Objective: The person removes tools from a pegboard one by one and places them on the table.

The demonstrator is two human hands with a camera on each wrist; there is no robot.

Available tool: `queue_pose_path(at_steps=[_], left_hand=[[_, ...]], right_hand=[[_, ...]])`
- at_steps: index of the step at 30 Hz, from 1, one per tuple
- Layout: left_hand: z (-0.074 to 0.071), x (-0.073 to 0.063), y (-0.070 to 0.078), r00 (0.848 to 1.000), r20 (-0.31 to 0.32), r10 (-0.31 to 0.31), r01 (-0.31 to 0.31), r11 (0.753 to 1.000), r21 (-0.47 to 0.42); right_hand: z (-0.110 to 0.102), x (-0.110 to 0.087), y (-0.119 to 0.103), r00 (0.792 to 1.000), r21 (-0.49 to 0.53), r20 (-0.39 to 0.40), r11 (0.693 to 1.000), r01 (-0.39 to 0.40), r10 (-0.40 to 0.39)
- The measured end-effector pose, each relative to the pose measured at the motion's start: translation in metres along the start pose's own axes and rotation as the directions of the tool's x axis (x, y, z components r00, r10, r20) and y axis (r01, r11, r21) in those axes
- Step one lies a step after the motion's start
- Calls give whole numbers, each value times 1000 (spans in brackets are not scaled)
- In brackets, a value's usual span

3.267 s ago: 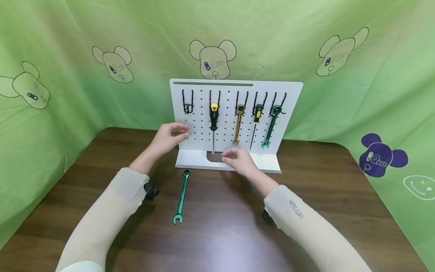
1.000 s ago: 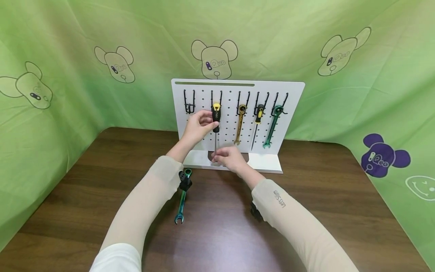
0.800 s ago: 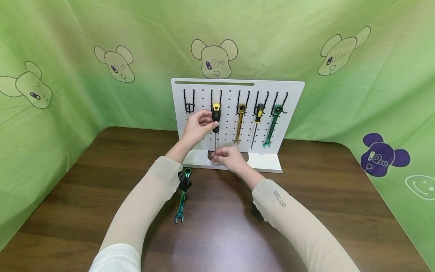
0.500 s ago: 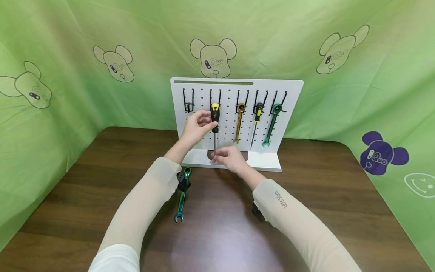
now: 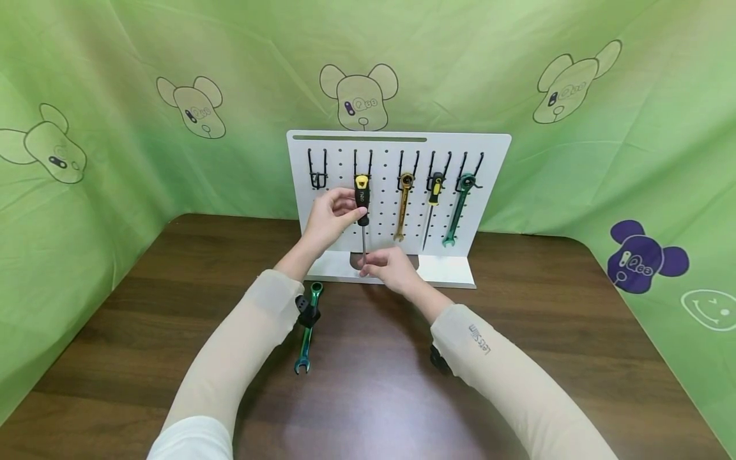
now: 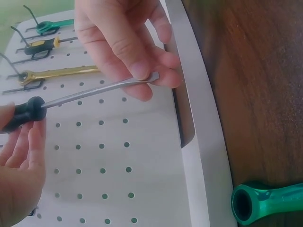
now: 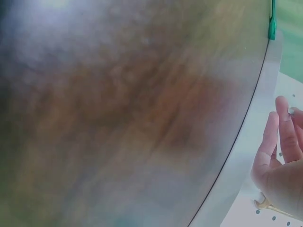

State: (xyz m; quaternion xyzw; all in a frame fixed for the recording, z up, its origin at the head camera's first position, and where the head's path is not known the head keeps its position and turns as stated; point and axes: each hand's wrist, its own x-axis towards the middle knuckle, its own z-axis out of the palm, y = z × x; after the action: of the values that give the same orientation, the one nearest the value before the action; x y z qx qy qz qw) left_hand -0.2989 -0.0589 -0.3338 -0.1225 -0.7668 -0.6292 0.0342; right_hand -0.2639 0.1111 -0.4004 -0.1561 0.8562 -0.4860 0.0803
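Against the white pegboard (image 5: 448, 271) stands a flat-head screwdriver (image 5: 361, 198) with a black and yellow handle, upright, shaft down. My left hand (image 5: 326, 218) grips the lower handle, thumb in front and fingers behind. Lower down, my right hand (image 5: 393, 268) pinches the shaft near its tip; in the left wrist view the flat tip (image 6: 154, 76) pokes out past the thumb. Whether the handle top still rests in its hook cannot be told. A green wrench (image 5: 303, 351) lies on the table, partly hidden by the left wrist camera. The right wrist view is mostly blurred.
On the board's hooks to the right hang a gold wrench (image 5: 403, 207), a smaller yellow-black screwdriver (image 5: 435, 190) and a dark green wrench (image 5: 458, 214). The leftmost hook (image 5: 318, 179) holds nothing. Behind the wooden table (image 5: 546, 306) hangs a green curtain (image 5: 259, 76).
Since the earliest frame, my left hand has moved right to the screwdriver's handle and my right hand left to its tip. Over the last second both hands have stayed nearly still.
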Motion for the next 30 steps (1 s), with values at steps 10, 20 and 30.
queue_pose_path(at_steps=[10, 20, 30], left_hand=[[0, -5, 0, 1000, -17, 19, -19, 1000, -2], [-1, -11, 1, 1000, -15, 23, -23, 1000, -3], [0, -15, 3, 999, -9, 40, -40, 999, -4]], right_hand=[[4, -6, -5, 1000, -45, 20, 999, 16, -15], [5, -12, -5, 998, -3, 4, 998, 65, -65], [5, -18, -7, 997, 7, 4, 997, 71, -71]])
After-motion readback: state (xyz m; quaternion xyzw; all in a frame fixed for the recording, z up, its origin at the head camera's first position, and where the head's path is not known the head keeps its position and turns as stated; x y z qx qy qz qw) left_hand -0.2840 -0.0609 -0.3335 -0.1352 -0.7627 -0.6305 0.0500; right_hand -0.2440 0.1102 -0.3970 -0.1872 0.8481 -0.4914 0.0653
